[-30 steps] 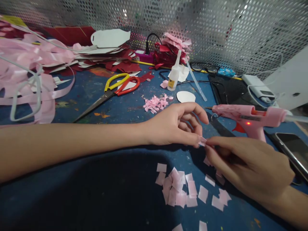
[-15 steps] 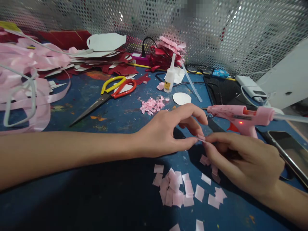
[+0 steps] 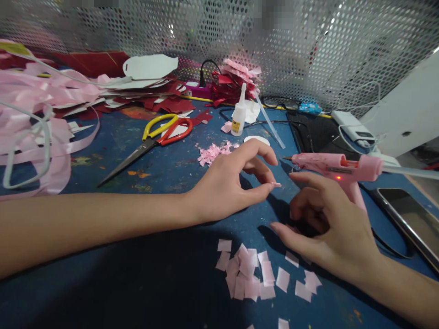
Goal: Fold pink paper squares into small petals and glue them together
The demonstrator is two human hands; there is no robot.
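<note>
Paper square (image 3: pixel 276 184), tiny, pale pink and folded thin, sits pinched at the left hand's (image 3: pixel 233 185) thumb and fingertip above the blue table (image 3: pixel 147 269). Just right, the right hand (image 3: pixel 329 224) hovers half-curled, holding nothing, near scattered pink squares (image 3: pixel 254 274).

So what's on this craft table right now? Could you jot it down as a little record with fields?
left hand: pinches a small pink paper piece at its fingertips
right hand: empty, fingers curled, beside the glue gun
glue gun: pink, red light on
pink paper squares: scattered on the blue table near the hands
scissors: yellow and red handles, lying closed
glue bottle: upright at the back
phone: far right
</note>
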